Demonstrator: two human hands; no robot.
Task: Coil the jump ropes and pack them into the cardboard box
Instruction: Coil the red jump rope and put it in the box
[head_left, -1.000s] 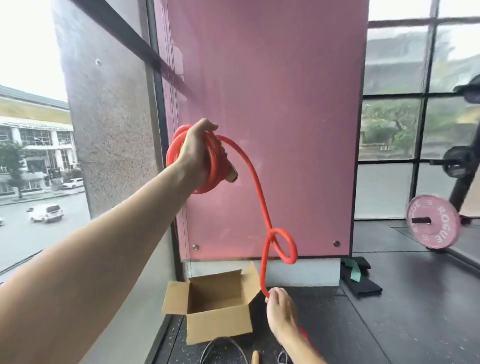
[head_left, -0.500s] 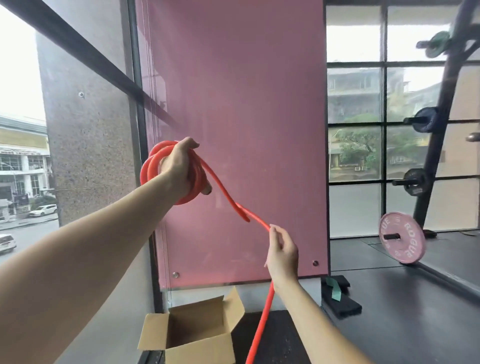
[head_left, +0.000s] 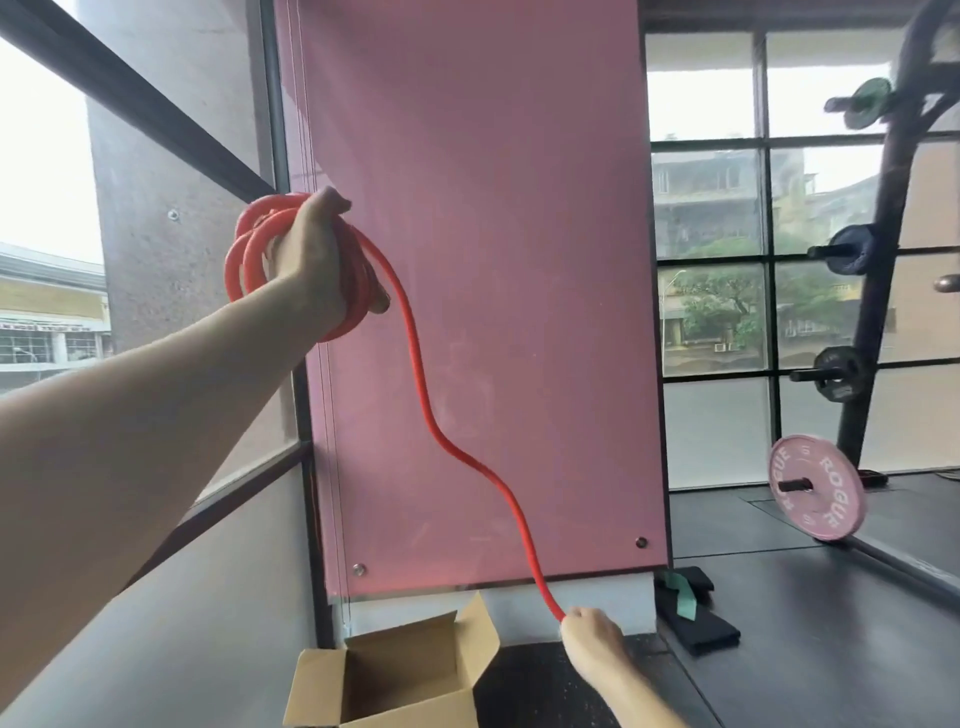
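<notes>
**Hands at either end of a slack red rope, box below**

The left hand (head_left: 311, 254) is raised high and out toward the window corner, fingers closed round a bundle of red loops; the right hand (head_left: 589, 636) is low, near the bottom of the view, pinched shut on the free run of the same jump rope (head_left: 415, 364); whether more rope trails below the right hand cannot be seen.

Going from large to small: the pink wall panel (head_left: 493, 260) fills the background; the cardboard box (head_left: 395, 686) stands on the floor (head_left: 805, 649) at the foot of it, flaps open, nothing visible inside, just left of the right hand and well below the left; the coil sits around the left hand, several turns stacked side by side, with what looks like a handle end poking out at its right edge; the loose stretch leaves the coil at that edge and drops in a lazy S, down and to the right, to the right hand.

So the rope's long axis runs diagonally from upper left to lower right; the next turn probably asks the right hand to carry its section up that line to the left hand; the right hand is much the nearer to the box, the coil far above it.
</notes>
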